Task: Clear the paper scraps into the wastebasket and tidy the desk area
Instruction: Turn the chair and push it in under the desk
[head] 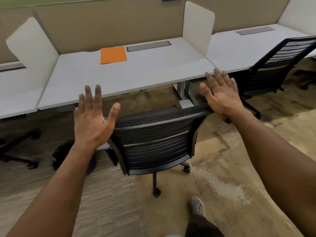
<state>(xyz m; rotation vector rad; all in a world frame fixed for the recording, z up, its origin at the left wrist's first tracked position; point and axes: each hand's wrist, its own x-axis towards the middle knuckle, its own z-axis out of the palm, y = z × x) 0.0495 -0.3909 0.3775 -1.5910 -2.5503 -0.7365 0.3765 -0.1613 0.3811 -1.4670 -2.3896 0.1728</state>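
Far left: a white side panel (32, 48) standing up on the desk edge, with dark chair legs (18, 151) on the carpet below. A little further in, down on the floor under the desk, a round dark wastebasket (63, 154), partly hidden behind the left arm. Too blurry to tell what is inside.

Next, the left hand (92, 120), wide open, fingers spread apart, holding nothing. Floating just beside the left corner of the chair back, maybe touching it at the thumb; hard to tell.

In the middle, the long grey desk (136, 72). On it, near the back wall, one flat orange paper (113, 54), just beside a grey cover plate (148, 45) set into the top. No small scraps seen on the desk.

In front of the desk, a black mesh chair (153, 139) with its back facing the camera.

Then the right hand (222, 93), also open and spread, holding nothing, its heel resting on the right top corner of the chair back.

Down low, a grey shoe (196, 205) with holes on the carpet.

Far right: a second black chair (277, 65) at the next desk.
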